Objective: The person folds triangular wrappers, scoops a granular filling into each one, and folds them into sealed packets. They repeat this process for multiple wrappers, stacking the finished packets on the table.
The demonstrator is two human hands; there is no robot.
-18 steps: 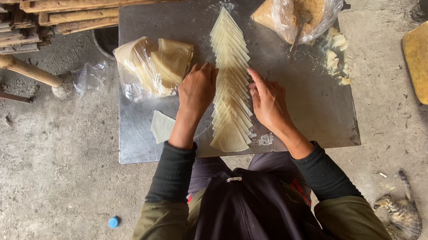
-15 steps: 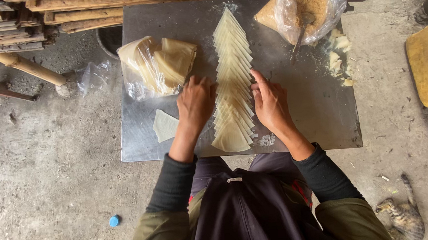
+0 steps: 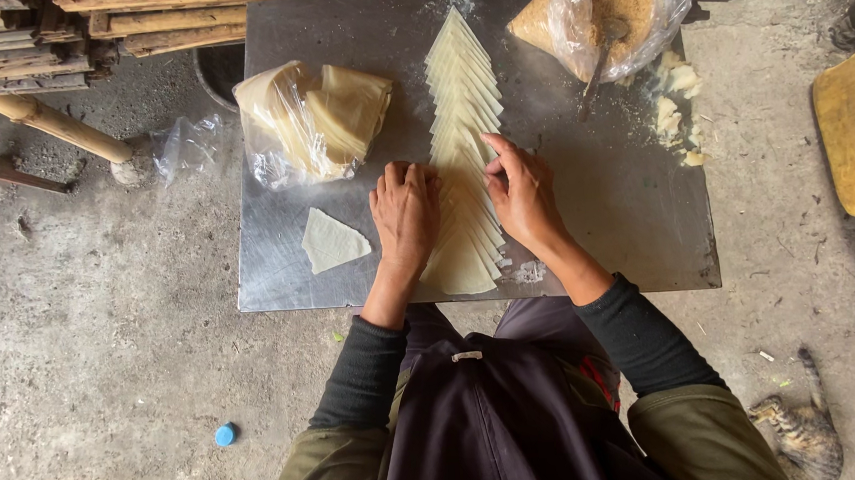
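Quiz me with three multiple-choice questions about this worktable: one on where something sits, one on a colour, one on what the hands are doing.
1. Where does the single loose wrapper lie on the metal table?
A. left of the left hand
B. right of the right hand
C. inside the bag

2. What colour is the small cap on the floor?
A. red
B. blue
C. yellow

3. How are the left hand and right hand placed?
A. both raised off the table
B. both gripping the spoon
C. both resting on the fanned row of wrappers

Answers: 1 A, it lies alone left of the left hand. 2 B, plainly blue against grey concrete. 3 C, both hands press flat on the row's sides.
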